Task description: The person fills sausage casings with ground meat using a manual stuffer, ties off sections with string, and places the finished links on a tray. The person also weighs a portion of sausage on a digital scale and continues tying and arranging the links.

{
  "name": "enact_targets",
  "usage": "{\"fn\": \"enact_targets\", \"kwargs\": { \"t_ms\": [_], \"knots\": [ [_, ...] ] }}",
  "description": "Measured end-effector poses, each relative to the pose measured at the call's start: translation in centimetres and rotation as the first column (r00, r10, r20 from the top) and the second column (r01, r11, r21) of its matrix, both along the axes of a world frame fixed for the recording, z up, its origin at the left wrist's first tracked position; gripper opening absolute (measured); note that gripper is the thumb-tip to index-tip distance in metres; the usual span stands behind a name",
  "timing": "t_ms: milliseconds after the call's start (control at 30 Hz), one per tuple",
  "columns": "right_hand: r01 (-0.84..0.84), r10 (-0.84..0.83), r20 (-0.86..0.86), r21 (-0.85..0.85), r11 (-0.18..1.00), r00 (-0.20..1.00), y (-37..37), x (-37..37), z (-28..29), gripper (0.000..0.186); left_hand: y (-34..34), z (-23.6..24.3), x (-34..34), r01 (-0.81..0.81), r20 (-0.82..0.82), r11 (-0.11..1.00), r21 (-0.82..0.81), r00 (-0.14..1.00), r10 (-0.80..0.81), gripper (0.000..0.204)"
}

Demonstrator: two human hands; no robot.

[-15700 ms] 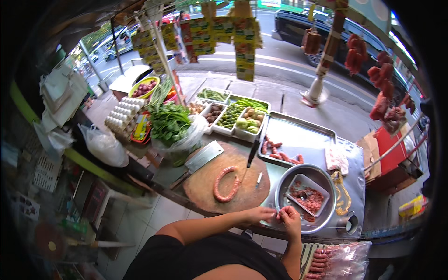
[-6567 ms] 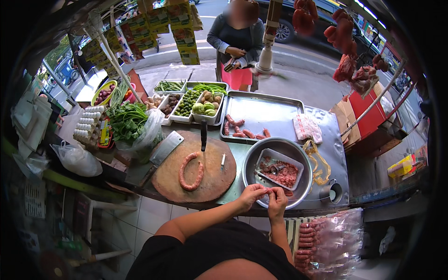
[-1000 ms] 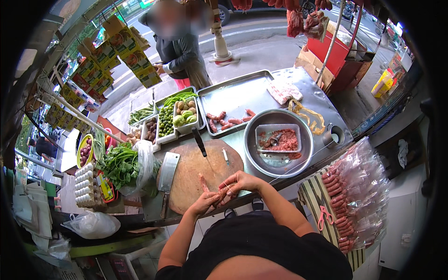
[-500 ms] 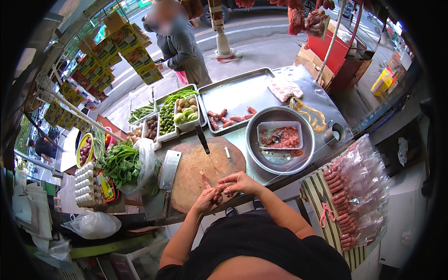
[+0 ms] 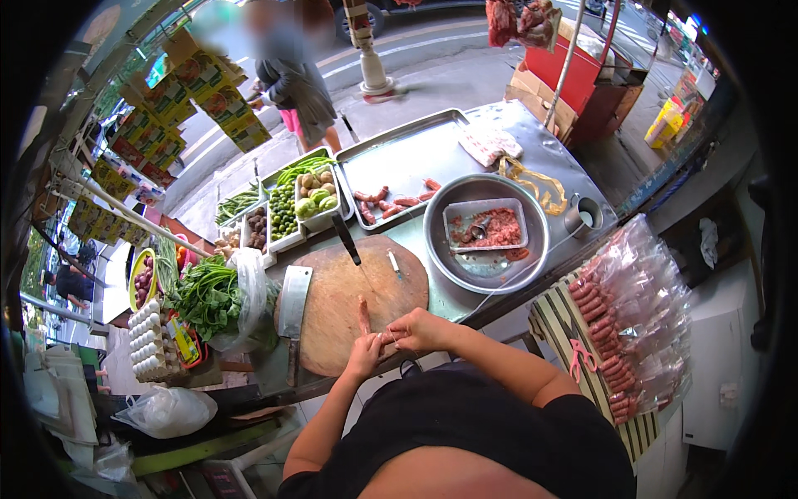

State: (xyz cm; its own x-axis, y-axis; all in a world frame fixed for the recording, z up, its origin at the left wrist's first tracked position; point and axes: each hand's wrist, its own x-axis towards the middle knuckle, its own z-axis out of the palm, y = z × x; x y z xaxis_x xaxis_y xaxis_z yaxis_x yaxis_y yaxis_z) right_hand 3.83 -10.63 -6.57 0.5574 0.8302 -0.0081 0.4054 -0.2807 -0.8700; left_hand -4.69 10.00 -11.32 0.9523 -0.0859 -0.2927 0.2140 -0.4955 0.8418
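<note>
My left hand is closed round a raw sausage, whose end sticks up over the near edge of the round wooden chopping board. Close beside it, my right hand pinches at the sausage's near part, its fingertips almost touching the left ones. A thin pale string runs from near my right hand toward the metal bowl. On the board lie a cleaver, along its left side, and a small white, narrow tool. A black-handled knife is at the far side.
Ground meat sits in a clear tub inside the bowl. Several sausages lie on a metal tray. Right stands a striped surface with linked sausages and pink scissors. Left are leafy greens and eggs. A person is beyond.
My right fingers have drawn in closer to the sausage, and more of its upper end shows above my left hand. The view has shifted slightly. The person beyond the counter has changed posture.
</note>
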Motion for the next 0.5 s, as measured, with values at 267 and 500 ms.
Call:
{"fn": "enact_targets", "kwargs": {
  "t_ms": [267,500],
  "knots": [
    [0.221,0.025,-0.992,0.053,0.974,0.126,-3.1,0.6,-5.0,0.038,-2.8,1.7,-1.0,0.039,0.288,0.932,0.36,0.946,-0.15,0.03],
    [0.312,-0.036,-0.981,0.027,0.95,0.192,-3.8,1.3,-5.9,0.021,-2.6,2.6,-0.5,0.179,0.213,0.979,0.095,0.957,-0.196,0.026]
  ]
}}
